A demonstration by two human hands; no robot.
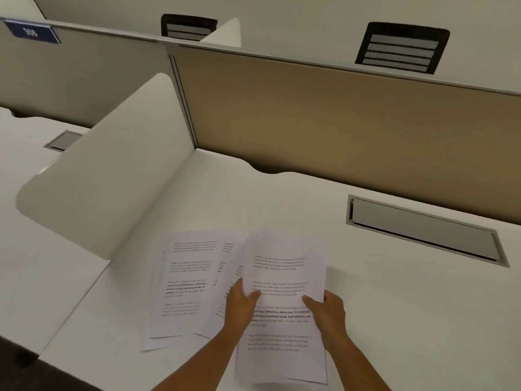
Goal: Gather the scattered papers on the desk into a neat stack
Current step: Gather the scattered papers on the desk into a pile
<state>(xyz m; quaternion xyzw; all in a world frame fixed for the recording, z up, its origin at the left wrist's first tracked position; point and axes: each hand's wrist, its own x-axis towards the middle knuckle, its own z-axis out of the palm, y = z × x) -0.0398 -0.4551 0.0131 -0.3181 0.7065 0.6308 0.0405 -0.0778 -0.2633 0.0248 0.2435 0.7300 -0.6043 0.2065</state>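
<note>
A bundle of printed white sheets (283, 272) is held a little above the white desk (394, 306), its edges roughly aligned. My left hand (239, 306) grips the bundle's left edge with the thumb on top. My right hand (328, 307) grips its right edge the same way. To the left, several more printed sheets (183, 286) lie fanned and overlapping flat on the desk, partly tucked under the held bundle.
A curved white side divider (112, 179) stands to the left of the papers. A tan partition panel (338, 122) closes the back of the desk. A grey cable flap (423, 230) is set into the desk at right. Black chair backs (401, 48) rise beyond.
</note>
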